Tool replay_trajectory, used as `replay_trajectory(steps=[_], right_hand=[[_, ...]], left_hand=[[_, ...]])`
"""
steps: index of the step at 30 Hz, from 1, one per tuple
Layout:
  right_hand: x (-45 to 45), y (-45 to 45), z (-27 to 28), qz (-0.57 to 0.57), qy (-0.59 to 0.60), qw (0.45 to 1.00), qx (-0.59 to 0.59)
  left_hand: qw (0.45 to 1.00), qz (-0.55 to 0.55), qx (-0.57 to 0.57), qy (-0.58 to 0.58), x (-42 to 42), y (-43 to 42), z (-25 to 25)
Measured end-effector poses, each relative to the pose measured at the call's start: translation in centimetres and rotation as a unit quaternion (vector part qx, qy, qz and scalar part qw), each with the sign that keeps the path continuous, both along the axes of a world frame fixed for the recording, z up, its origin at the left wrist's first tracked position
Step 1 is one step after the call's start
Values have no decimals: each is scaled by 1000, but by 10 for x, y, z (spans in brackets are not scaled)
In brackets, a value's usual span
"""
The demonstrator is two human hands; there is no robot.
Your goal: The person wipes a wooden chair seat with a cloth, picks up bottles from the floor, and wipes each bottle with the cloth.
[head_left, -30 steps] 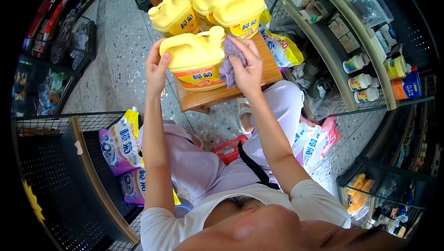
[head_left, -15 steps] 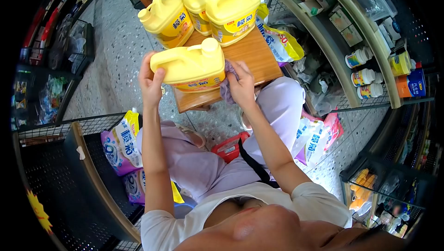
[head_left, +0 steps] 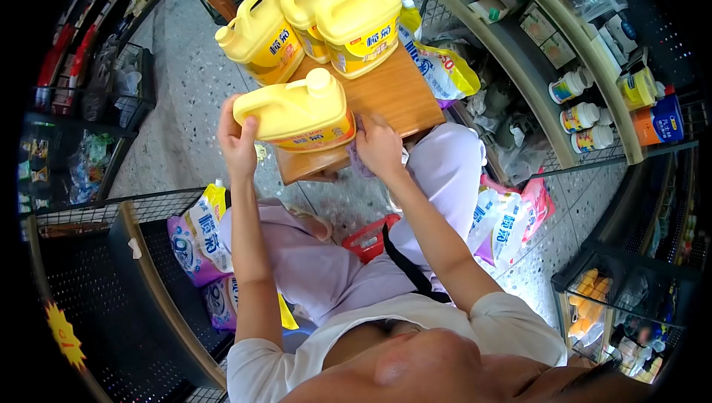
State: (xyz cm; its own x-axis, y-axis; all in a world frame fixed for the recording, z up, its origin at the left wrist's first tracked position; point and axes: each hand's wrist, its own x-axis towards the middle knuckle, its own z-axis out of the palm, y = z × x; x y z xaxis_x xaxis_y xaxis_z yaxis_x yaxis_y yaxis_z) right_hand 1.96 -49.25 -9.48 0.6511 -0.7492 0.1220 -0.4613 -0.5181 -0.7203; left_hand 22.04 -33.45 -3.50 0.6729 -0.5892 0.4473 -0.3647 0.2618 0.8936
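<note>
A yellow detergent jug (head_left: 297, 115) with a capped spout and a built-in handle is at the near edge of a wooden stool (head_left: 404, 99). My left hand (head_left: 238, 139) grips its left end, thumb on the near side. At its right end my right hand (head_left: 380, 146) is closed on a purple-grey cloth (head_left: 359, 159), most of it hidden behind the fingers. Behind, on the same surface, stand three like jugs: a left jug (head_left: 268, 45), a middle jug (head_left: 305, 8) and a right jug (head_left: 361, 28).
Detergent bags lie on the floor, a left bag (head_left: 204, 232) and a right bag (head_left: 498, 225). A red plastic object (head_left: 368, 237) is between my legs. Right-hand shelves (head_left: 519, 50) hold white bottles (head_left: 580, 117); a dark shelf unit (head_left: 81, 277) stands at left.
My right hand has shifted slightly left and down with the cloth, now lower against the jug's right end. My left hand keeps hold of the jug. The whole view has shifted slightly.
</note>
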Motion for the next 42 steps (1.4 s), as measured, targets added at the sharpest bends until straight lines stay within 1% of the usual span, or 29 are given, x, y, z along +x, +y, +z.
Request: replay_trajectory(steps=[4, 7, 12, 14, 17, 18, 20, 23, 26, 27, 30, 32, 34, 35, 38, 40, 42], right_hand=[[-2, 0, 6, 17, 54, 998, 9], [-6, 7, 2, 16, 45, 999, -17], [-15, 20, 5, 15, 37, 999, 1], [-19, 27, 4, 12, 37, 999, 4], [-27, 36, -5, 26, 1, 1000, 7], [-30, 39, -7, 45, -18, 999, 25], [-35, 40, -9, 83, -63, 993, 52], [-35, 36, -7, 21, -203, 976, 73], [-26, 14, 1, -25, -279, 956, 84], [-24, 6, 12, -21, -289, 953, 88], [-8, -15, 30, -23, -330, 937, 107], [6, -28, 29, 33, -357, 910, 211], [16, -38, 24, 96, -352, 869, 335], [18, -39, 25, 108, -338, 851, 388], [16, -46, 26, 131, -339, 806, 466], [13, -48, 24, 135, -328, 811, 466], [8, -48, 27, 142, -311, 815, 468]], left_hand=[[1000, 25, -5, 14, -10, -3, 5], [999, 43, -15, 22, -14, -7, 5], [999, 37, -3, -3, -9, -4, 1], [999, 46, -8, 8, -11, -5, 1], [998, 55, -6, 39, -24, -7, 12], [997, 56, -8, 49, -26, -8, 16], [998, 57, 16, 33, -22, -6, 16], [997, 59, 55, -4, -19, -4, 18], [992, 104, 14, -65, -36, -9, 23], [989, 119, 11, -90, -38, -7, 19], [967, 250, 30, -31, -73, -5, -5], [950, 307, 55, 12, -111, -9, -18], [949, 302, 89, 6, -137, -11, -35], [952, 289, 100, -8, -144, -14, -41], [957, 261, 121, -38, -157, -19, -45], [959, 256, 115, -47, -158, -23, -43], [969, 225, 96, -34, -148, -21, -47]])
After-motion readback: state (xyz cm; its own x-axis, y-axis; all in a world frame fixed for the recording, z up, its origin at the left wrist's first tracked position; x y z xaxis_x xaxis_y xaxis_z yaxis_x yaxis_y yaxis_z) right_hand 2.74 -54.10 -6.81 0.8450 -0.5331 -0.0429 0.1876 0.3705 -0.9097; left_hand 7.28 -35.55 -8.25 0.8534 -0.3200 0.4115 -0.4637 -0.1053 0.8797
